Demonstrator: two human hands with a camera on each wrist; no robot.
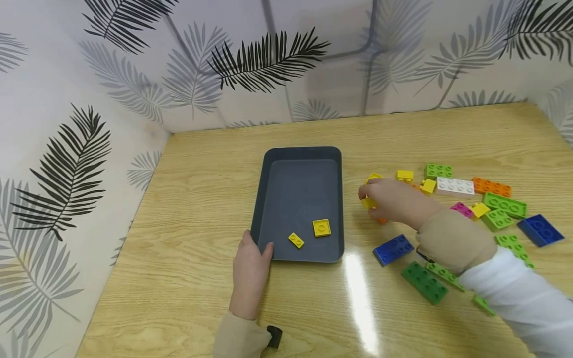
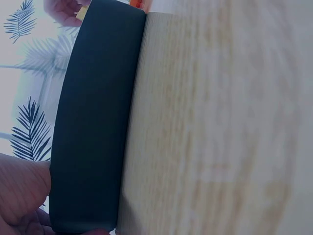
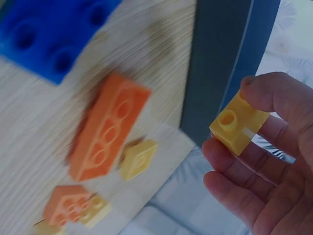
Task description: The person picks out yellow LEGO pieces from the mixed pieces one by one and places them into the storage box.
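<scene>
My left hand [image 1: 249,273] grips the near left corner of a dark grey tray [image 1: 299,191], its thumb over the rim. Inside the tray lie a small yellow two-stud brick [image 1: 296,240] and a square yellow brick [image 1: 322,227]. To the right of the tray, my right hand [image 1: 397,200] pinches a yellow toy brick [image 3: 239,125] between thumb and fingers, lifted off the table. Beneath that hand, the right wrist view has an orange brick [image 3: 110,129] lying hollow side up, with a yellow square brick [image 3: 139,160] beside it.
Several loose bricks spread over the right of the wooden table [image 1: 201,199]: a blue one [image 1: 394,249], a dark green one [image 1: 424,282], a white one [image 1: 455,186] and an orange one [image 1: 492,187]. A leaf-patterned wall covering [image 1: 268,64] borders the table's far side.
</scene>
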